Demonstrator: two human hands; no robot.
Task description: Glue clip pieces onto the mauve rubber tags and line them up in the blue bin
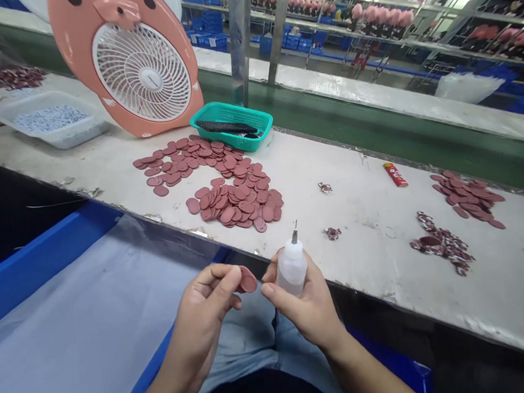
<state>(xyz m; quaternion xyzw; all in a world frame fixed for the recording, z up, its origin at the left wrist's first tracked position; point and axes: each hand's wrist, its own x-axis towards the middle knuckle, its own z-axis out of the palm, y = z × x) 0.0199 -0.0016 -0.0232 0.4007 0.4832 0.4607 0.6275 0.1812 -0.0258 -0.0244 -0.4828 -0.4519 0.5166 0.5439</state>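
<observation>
My left hand [208,314] pinches a reddish-brown oval piece [248,279] between thumb and fingers, above my lap. Close by on its right, my right hand [311,308] wraps round a white translucent squeeze bottle [292,268]. The bottle stands upright and its thin metal needle tip points up. Beyond both hands, on the worktable, lies a large heap of similar reddish-brown oval pieces [239,201]. Whether the piece in my left hand is one layer or more, I cannot tell.
An orange animal-faced fan [81,71] and a green basket [261,136] with a dark object stand behind the heap. Rightward lie small brown-and-white parts [447,247], a red-yellow tube [395,174] and more oval pieces [468,197]. A lined blue bin [43,264] sits at left, below the table edge.
</observation>
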